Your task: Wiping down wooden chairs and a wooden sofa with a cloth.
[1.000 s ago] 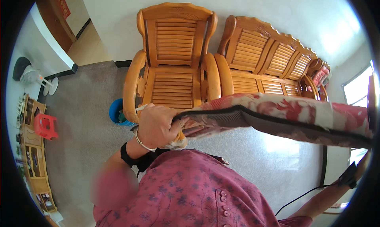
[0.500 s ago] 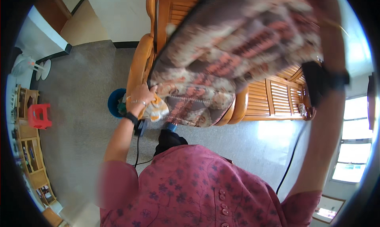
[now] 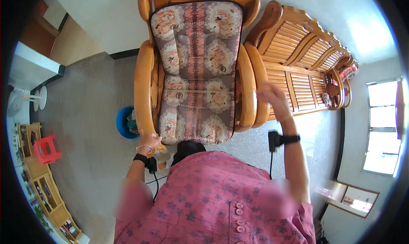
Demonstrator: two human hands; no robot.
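A padded seat cushion [image 3: 196,69] with a flower pattern, brown and pink bands and dark piping lies over the back and seat of a wooden armchair [image 3: 145,86]. My left hand [image 3: 149,141] is closed on a yellow and white cloth [image 3: 159,155], just beside the cushion's near left corner and the front of the left armrest. Off the cushion, my right hand [image 3: 275,98] hovers by the right armrest, slightly blurred, its fingers loosely apart with nothing visible in them. Each wrist wears a black band with a cabled device.
A slatted wooden bench [image 3: 294,84] stands right of the armchair. On the floor to the left is a blue bin [image 3: 124,121] with something inside. A red plastic stool [image 3: 47,149] stands farther left before a wooden shelf unit [image 3: 47,188]. Cables hang from both wrists.
The cushion, raised and tilted to the right before, now lies flat against the armchair. My right hand has let go of it and come down by the armrest. My left hand has moved nearer me.
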